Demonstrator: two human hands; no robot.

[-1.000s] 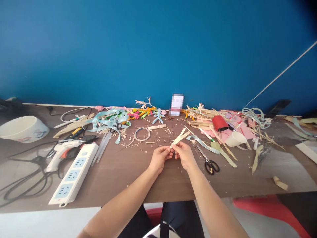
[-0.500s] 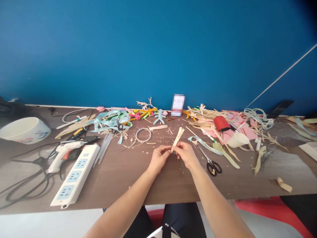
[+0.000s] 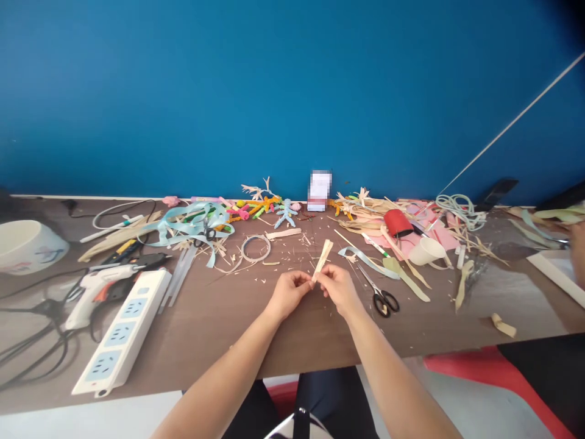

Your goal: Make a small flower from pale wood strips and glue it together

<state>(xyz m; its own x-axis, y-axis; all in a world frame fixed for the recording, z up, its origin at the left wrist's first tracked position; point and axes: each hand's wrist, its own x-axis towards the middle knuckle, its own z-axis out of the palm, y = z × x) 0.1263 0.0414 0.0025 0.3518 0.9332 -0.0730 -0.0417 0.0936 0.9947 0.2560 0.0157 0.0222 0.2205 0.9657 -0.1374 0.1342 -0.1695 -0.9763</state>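
Both hands meet over the middle of the table, pinching a pale, straw-coloured strip (image 3: 323, 256) that looks like dried husk, its frayed end pointing up and away. My left hand (image 3: 290, 294) grips the strip's lower end between thumb and fingers. My right hand (image 3: 337, 286) is closed on the same end from the other side, fingertips nearly touching the left ones. Black-handled scissors (image 3: 384, 300) lie just right of my right hand. Small pale scraps are scattered beyond the hands, near a ring-shaped roll (image 3: 256, 248).
At left are a power strip (image 3: 123, 332), a glue gun (image 3: 91, 296) with cables and a white bowl (image 3: 30, 247). Ribbons (image 3: 183, 222), a red spool (image 3: 397, 223) and a white cup (image 3: 426, 250) lie towards the blue wall. Another person's hand (image 3: 578, 253) shows at the right edge.
The view has shifted, so table items sit further left. Another person's hand has come into sight at the right edge. My hands still pinch the strip.
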